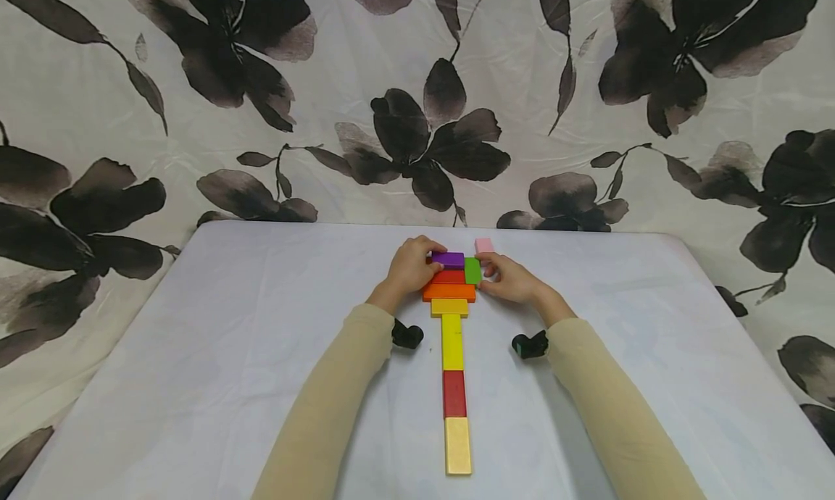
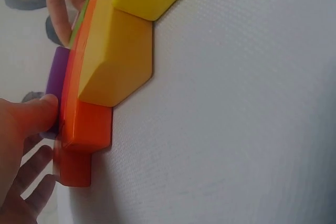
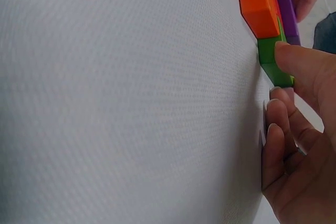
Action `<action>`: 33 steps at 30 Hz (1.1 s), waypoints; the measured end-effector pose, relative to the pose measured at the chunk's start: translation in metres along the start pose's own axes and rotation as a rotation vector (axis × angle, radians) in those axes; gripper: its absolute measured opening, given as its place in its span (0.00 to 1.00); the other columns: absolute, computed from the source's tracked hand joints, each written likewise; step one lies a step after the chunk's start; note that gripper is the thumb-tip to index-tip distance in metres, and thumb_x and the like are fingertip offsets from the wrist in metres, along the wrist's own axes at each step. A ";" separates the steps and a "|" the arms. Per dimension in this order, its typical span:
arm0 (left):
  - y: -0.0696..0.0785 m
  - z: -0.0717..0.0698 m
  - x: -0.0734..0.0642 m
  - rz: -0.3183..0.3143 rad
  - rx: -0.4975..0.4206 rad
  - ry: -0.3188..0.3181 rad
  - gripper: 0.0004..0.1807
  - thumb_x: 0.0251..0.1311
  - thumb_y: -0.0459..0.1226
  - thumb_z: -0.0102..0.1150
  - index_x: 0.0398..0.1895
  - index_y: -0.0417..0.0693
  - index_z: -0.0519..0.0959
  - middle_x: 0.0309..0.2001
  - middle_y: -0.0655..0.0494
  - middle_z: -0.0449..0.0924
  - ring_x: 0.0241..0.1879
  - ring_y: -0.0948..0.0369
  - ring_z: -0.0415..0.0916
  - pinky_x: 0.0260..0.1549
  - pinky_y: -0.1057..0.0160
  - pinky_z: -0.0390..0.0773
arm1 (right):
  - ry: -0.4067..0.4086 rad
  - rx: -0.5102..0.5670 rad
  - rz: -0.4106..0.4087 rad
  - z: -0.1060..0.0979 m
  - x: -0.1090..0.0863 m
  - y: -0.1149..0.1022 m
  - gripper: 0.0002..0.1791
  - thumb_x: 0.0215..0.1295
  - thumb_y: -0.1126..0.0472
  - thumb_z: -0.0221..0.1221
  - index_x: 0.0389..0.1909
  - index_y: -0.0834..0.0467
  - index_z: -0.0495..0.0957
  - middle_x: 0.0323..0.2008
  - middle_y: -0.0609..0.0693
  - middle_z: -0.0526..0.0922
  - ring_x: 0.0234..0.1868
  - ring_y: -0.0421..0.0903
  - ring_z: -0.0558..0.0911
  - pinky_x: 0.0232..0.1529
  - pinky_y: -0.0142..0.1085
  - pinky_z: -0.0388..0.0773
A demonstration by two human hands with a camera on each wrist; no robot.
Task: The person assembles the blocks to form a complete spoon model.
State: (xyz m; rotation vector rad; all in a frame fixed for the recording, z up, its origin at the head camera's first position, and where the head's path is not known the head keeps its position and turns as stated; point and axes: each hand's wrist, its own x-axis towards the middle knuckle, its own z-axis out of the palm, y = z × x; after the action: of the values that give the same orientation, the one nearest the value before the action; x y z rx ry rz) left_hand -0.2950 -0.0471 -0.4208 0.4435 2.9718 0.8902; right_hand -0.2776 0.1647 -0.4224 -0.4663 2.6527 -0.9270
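Observation:
My left hand point(image 1: 411, 264) pinches a purple block point(image 1: 449, 261) between thumb and fingers at the far end of a row of coloured blocks. Against the right side of the purple block and a red block point(image 1: 449, 277) stands a green block point(image 1: 472, 271). My right hand point(image 1: 512, 280) grips this green block, its thumb point(image 3: 302, 61) on the near side. Nearer me lie a wider orange block point(image 1: 449, 292) and an amber block point(image 1: 449, 308). In the left wrist view, the purple block point(image 2: 56, 72) is partly covered by my left thumb.
A pink block point(image 1: 483, 245) lies just beyond my right fingers. Toward me, the row continues with yellow point(image 1: 452, 340), dark red point(image 1: 454, 393) and pale yellow blocks point(image 1: 458, 446). A white cloth covers the table point(image 1: 261, 340); a flowered cloth point(image 1: 417, 145) hangs behind.

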 end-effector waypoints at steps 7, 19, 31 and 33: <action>-0.001 0.001 0.000 0.004 0.013 0.003 0.16 0.57 0.38 0.60 0.50 0.53 0.80 0.51 0.53 0.76 0.48 0.56 0.69 0.53 0.58 0.70 | 0.001 0.001 -0.005 0.000 0.001 0.001 0.33 0.61 0.62 0.58 0.66 0.58 0.58 0.49 0.57 0.71 0.44 0.50 0.70 0.50 0.40 0.71; 0.001 -0.001 0.000 -0.001 0.043 -0.022 0.15 0.57 0.39 0.60 0.49 0.52 0.80 0.49 0.52 0.77 0.48 0.55 0.69 0.53 0.57 0.70 | 0.004 0.005 0.005 0.000 0.000 0.000 0.32 0.61 0.62 0.58 0.66 0.58 0.59 0.48 0.57 0.71 0.44 0.50 0.70 0.50 0.39 0.71; -0.002 -0.003 0.000 -0.019 -0.009 -0.036 0.15 0.58 0.39 0.59 0.49 0.50 0.81 0.50 0.51 0.75 0.52 0.55 0.67 0.56 0.57 0.68 | 0.008 -0.003 -0.001 0.001 0.000 0.000 0.32 0.61 0.62 0.58 0.66 0.58 0.59 0.47 0.56 0.70 0.43 0.50 0.70 0.49 0.38 0.71; -0.003 -0.005 0.000 -0.017 -0.020 -0.030 0.15 0.58 0.39 0.59 0.48 0.50 0.80 0.51 0.51 0.75 0.52 0.55 0.67 0.57 0.57 0.68 | 0.010 -0.001 -0.001 0.001 0.000 0.000 0.32 0.61 0.62 0.58 0.66 0.58 0.59 0.47 0.56 0.70 0.43 0.50 0.70 0.48 0.37 0.71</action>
State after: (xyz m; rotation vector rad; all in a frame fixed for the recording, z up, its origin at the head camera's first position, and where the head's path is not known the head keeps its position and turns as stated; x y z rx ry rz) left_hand -0.2961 -0.0527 -0.4180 0.4273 2.9321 0.9024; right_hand -0.2775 0.1640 -0.4230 -0.4640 2.6626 -0.9306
